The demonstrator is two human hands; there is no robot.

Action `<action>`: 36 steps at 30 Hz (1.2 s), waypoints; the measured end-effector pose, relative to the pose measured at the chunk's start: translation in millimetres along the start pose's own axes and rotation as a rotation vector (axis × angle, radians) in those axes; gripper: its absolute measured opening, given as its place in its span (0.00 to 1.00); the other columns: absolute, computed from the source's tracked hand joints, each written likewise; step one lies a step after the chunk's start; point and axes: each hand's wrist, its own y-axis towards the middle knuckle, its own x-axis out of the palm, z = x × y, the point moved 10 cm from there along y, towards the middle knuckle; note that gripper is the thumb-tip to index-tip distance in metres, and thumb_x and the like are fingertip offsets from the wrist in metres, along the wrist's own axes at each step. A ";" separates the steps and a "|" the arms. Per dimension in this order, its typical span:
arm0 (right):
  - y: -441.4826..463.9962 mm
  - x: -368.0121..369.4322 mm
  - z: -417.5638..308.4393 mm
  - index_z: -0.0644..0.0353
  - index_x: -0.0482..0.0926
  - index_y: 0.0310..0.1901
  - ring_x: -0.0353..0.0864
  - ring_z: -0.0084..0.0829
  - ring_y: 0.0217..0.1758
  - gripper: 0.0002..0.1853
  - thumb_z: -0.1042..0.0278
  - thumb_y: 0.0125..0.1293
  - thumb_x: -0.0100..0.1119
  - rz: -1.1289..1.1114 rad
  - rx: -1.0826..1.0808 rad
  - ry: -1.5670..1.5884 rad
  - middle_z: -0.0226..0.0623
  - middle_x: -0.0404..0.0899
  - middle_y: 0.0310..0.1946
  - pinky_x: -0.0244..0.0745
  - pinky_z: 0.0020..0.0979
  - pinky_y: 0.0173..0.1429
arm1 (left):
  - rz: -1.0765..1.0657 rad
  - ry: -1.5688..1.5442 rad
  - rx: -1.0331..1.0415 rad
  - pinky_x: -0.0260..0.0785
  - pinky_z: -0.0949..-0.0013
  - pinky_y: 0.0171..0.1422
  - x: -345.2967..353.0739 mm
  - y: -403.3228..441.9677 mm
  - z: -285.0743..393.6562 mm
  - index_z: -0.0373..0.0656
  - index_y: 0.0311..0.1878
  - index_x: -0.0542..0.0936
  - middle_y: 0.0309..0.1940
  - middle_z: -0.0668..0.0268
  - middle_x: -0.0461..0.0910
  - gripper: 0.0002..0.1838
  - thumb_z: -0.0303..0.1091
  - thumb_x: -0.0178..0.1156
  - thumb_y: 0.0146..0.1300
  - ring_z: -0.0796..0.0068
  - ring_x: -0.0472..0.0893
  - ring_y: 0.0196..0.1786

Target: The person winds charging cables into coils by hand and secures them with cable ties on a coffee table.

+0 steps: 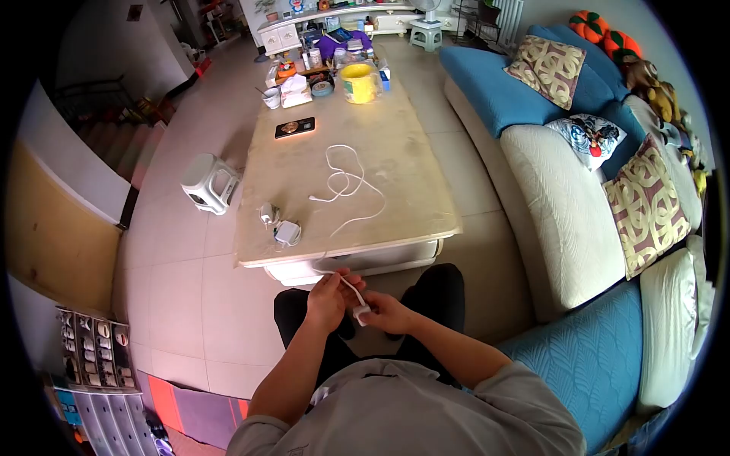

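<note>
Above my lap, just off the table's near edge, my left hand [328, 302] is closed on a white cable [351, 286]. Close beside it on the right, my right hand [384, 312] grips a small white plug [361, 310] at the cable's end. From my hands the cable runs up over the table edge and lies in loose loops on the tabletop [411, 178], its other end free near the middle. Two white chargers, one [268, 213] behind the other [287, 232] with its cord wound round it, lie at the table's near left corner.
Farther up the table are a dark phone [295, 127], a tissue pack [295, 90], a yellow container [359, 82] and several bottles. A white stool [210, 183] stands left of the table. A blue and cream sofa [555, 205] runs along the right.
</note>
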 end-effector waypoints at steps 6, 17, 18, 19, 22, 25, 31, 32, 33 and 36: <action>9.7 -4.8 5.1 0.63 0.72 0.53 0.76 0.24 0.46 0.18 0.70 0.63 0.60 0.069 -0.024 0.004 0.32 0.77 0.42 0.72 0.30 0.54 | 0.047 0.309 0.056 0.76 0.63 0.48 -14.3 11.1 -19.0 0.39 0.44 0.74 0.37 0.57 0.80 0.11 0.36 0.46 0.72 0.64 0.81 0.42; 11.9 -198.8 6.2 0.62 0.71 0.58 0.72 0.51 0.58 0.23 0.62 0.62 0.55 0.786 0.162 -0.771 0.53 0.73 0.57 0.69 0.40 0.62 | 0.212 0.068 0.097 0.70 0.64 0.27 -54.4 6.5 -12.3 0.42 0.38 0.73 0.19 0.65 0.73 0.13 0.40 0.45 0.73 0.68 0.74 0.21; 9.3 -221.4 7.9 0.64 0.69 0.60 0.67 0.50 0.63 0.25 0.62 0.62 0.55 0.853 0.176 -0.904 0.53 0.68 0.60 0.64 0.40 0.66 | 0.195 0.039 0.079 0.71 0.65 0.28 -56.9 7.7 -16.5 0.42 0.38 0.73 0.19 0.65 0.73 0.14 0.41 0.44 0.73 0.68 0.75 0.22; 7.1 -241.7 9.0 0.66 0.67 0.62 0.62 0.49 0.68 0.27 0.61 0.63 0.54 0.917 0.186 -1.038 0.53 0.64 0.64 0.59 0.40 0.70 | 0.203 0.056 0.069 0.71 0.64 0.29 -57.3 7.2 -17.4 0.41 0.38 0.73 0.19 0.65 0.72 0.14 0.41 0.44 0.73 0.68 0.75 0.22; 3.4 -278.7 17.9 0.67 0.55 0.68 0.44 0.46 0.76 0.36 0.55 0.64 0.51 0.918 0.430 -1.135 0.49 0.49 0.72 0.42 0.41 0.76 | 0.210 0.079 0.041 0.73 0.63 0.32 -52.5 6.2 -19.6 0.40 0.39 0.74 0.20 0.65 0.72 0.14 0.40 0.44 0.72 0.67 0.75 0.23; 23.8 -278.2 30.4 0.67 0.49 0.70 0.39 0.44 0.78 0.39 0.51 0.65 0.49 0.816 0.523 -1.199 0.48 0.45 0.73 0.38 0.42 0.77 | 0.178 0.045 0.007 0.73 0.63 0.33 -50.9 6.5 -19.4 0.39 0.40 0.75 0.22 0.65 0.74 0.14 0.40 0.45 0.72 0.68 0.76 0.25; 85.2 -226.9 30.3 0.71 0.57 0.67 0.47 0.48 0.75 0.36 0.56 0.63 0.54 0.637 0.260 -1.172 0.52 0.51 0.71 0.45 0.43 0.76 | 0.110 0.177 -0.070 0.69 0.70 0.31 -45.1 17.2 -19.3 0.40 0.55 0.72 0.25 0.66 0.74 0.15 0.39 0.47 0.72 0.72 0.77 0.28; 93.4 -225.2 37.5 0.73 0.61 0.63 0.53 0.49 0.72 0.33 0.60 0.62 0.56 0.649 0.091 -1.243 0.53 0.56 0.68 0.51 0.42 0.74 | 0.097 0.174 -0.050 0.69 0.71 0.32 -38.0 16.6 -15.6 0.40 0.57 0.71 0.26 0.66 0.74 0.16 0.37 0.47 0.72 0.72 0.77 0.28; 86.0 -218.3 18.8 0.71 0.64 0.62 0.58 0.49 0.69 0.30 0.65 0.60 0.57 0.714 0.026 -1.058 0.52 0.61 0.66 0.55 0.41 0.72 | 0.080 0.173 -0.028 0.69 0.71 0.33 -27.6 16.0 -10.4 0.40 0.59 0.69 0.26 0.65 0.74 0.17 0.36 0.47 0.71 0.72 0.77 0.28; 83.6 -181.1 -19.2 0.63 0.67 0.61 0.62 0.47 0.66 0.28 0.72 0.56 0.58 0.574 -0.044 -0.856 0.50 0.65 0.62 0.61 0.39 0.69 | 0.023 0.194 -0.077 0.71 0.69 0.35 -9.1 17.2 -3.5 0.39 0.56 0.70 0.26 0.64 0.76 0.15 0.34 0.46 0.71 0.70 0.79 0.30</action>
